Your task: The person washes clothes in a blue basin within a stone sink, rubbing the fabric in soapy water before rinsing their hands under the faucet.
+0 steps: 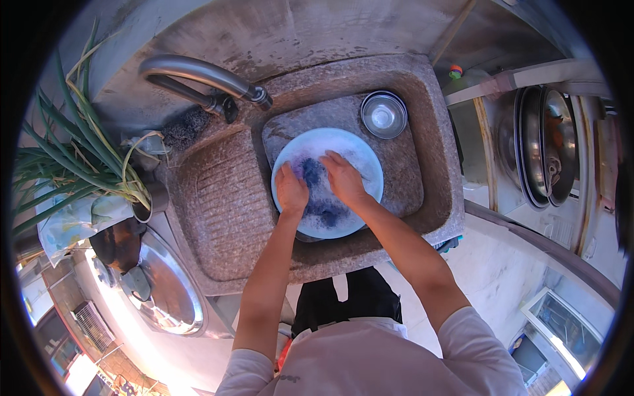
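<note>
A light blue round basin (377, 185) stands in the stone sink, full of white suds. Dark blue wet cloth (312, 171) shows through the foam in its middle and lower part. My left hand (291, 190) is at the basin's left side, fingers pointing away from me, beside a purplish patch of cloth; whether it grips any is unclear. Over the suds right of the dark cloth is my right hand (344, 178), its fingers somewhat apart and nothing visible in them. Foam hides the lower cloth.
The stone sink (438, 198) has a ribbed washboard (228, 193) on its left. A curved metal faucet (208, 74) arches over the back. Stacked metal bowls (384, 116) sit at the back right. Green onions (89, 158) and a large metal lid (168, 282) are at left.
</note>
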The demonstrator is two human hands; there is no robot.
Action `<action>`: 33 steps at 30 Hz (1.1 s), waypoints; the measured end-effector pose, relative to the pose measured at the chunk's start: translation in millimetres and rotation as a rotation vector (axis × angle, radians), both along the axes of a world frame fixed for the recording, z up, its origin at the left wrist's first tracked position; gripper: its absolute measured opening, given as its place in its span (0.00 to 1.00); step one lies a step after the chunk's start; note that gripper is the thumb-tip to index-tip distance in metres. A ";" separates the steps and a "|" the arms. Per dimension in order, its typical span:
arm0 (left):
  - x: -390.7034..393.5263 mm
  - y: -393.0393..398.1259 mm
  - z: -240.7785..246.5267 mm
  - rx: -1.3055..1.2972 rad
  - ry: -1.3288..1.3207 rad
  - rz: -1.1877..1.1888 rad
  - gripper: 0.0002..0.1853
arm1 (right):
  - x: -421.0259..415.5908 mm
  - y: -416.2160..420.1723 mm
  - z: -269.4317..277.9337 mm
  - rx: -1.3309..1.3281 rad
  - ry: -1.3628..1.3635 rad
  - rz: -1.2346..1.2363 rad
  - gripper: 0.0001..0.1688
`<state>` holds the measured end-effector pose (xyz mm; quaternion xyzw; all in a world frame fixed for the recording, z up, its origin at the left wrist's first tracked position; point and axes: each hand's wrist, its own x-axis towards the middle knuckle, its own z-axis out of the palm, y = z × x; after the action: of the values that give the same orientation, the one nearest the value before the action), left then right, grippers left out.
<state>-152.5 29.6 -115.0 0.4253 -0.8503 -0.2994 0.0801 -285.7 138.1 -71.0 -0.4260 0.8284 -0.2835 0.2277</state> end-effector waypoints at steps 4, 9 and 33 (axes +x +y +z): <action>-16.5 -5.6 -21.2 0.212 -0.040 0.076 0.36 | -7.4 -21.6 -73.5 -0.033 0.003 -0.151 0.33; -12.4 -11.5 15.1 0.740 0.087 0.125 0.26 | -10.2 -36.1 -53.4 0.318 -0.310 0.049 0.31; 18.4 22.2 58.9 0.236 0.382 0.160 0.20 | 3.2 7.3 30.0 -0.222 -0.268 0.001 0.21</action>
<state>-134.1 51.8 -56.1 0.4333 -0.7424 -0.4645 0.2128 -282.5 145.4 -41.0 -0.4075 0.7539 -0.4273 0.2880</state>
